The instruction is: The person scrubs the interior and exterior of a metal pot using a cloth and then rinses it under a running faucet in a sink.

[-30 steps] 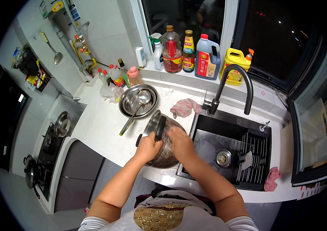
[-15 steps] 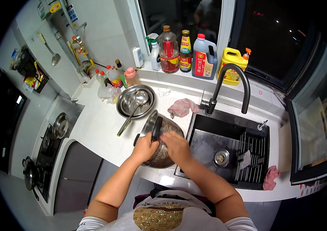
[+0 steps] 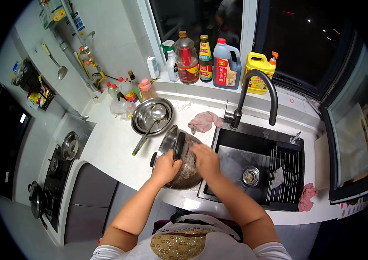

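A round metal pot [image 3: 185,181] with black handles leans tilted on the counter, left of the sink. Its side is stained brownish. My left hand [image 3: 166,168] is closed on the pot by its upper black handle [image 3: 179,145]. Against the brownish side rests my right hand [image 3: 206,161], its fingers bunched and slightly blurred; whatever they may hold is hidden. Just behind the pot are nested steel bowls [image 3: 137,123], with a ladle [image 3: 158,112] lying across them. A pink cloth [image 3: 204,122] lies crumpled near the faucet.
To the right is a black sink [image 3: 231,169] with a drying rack [image 3: 284,177] and a tall faucet [image 3: 273,99]. Bottles [image 3: 226,67] line the windowsill. Another pink cloth [image 3: 308,197] hangs by the sink's right corner. A gas stove [image 3: 54,186] stands far left.
My right hand has shifted slightly right along the pot's side. The left hand keeps its hold on the pot. The whole view has moved a little.
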The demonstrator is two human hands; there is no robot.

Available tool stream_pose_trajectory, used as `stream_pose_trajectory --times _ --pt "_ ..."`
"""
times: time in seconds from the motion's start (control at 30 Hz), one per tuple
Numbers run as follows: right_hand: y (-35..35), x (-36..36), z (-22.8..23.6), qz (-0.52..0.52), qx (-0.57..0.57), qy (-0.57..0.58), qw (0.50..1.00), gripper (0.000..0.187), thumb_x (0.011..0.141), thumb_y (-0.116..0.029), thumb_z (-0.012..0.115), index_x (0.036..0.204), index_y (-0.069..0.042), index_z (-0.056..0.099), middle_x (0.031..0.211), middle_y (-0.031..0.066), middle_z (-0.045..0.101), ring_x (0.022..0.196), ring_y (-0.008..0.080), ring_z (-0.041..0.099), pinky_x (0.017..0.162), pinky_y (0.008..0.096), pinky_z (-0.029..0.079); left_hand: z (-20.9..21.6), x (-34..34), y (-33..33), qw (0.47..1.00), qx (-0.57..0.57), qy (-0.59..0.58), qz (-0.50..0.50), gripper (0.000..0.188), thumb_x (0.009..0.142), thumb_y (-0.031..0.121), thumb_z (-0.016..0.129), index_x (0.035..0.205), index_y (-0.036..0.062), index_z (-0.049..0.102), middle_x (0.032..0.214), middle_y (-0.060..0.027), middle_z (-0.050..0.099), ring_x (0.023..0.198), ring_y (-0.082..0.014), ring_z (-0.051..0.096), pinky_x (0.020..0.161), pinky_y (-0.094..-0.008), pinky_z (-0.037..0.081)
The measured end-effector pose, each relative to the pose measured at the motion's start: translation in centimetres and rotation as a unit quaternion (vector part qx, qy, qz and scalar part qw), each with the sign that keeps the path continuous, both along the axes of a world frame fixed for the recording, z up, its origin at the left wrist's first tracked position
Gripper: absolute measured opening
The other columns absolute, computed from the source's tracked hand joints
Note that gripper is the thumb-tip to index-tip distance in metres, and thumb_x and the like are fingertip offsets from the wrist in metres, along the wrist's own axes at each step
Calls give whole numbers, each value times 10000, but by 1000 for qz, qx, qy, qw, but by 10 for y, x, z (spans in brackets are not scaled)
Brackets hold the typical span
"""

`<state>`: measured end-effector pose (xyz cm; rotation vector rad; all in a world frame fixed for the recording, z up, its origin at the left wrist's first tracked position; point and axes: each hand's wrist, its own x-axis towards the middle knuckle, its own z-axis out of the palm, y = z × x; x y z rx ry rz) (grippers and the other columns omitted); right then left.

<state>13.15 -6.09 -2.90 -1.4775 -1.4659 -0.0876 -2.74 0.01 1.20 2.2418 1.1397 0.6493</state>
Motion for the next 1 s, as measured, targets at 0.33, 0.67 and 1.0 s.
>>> stream_pose_trajectory --times 0.33,0.67,1.0 --pt "-9 2 -26 -24 -10 95 995 247 787 31 548 961 -66 692 1072 150 652 1014 276 626 851 367 519 3 2 13 999 -27 -12 34 199 790 158 569 812 -38 541 652 -251 586 662 -437 594 599 -464 469" --pt "-9 4 -25 -37 -25 73 996 254 811 22 506 981 -50 680 1105 153 640 1042 296 613 880 379 506 -1 -3 11 999 -28 -26 26 195 790 150 560 808 -44 545 653 -253 582 660 -426 602 599 -451 470" --pt "6 4 -17 -43 5 83 996 249 783 39 520 949 -42 686 1075 147 654 984 300 638 868 381 516 3 6 8 1000 -29 4 -3 221 783 163 595 798 -44 519 676 -256 588 679 -430 601 613 -466 465"
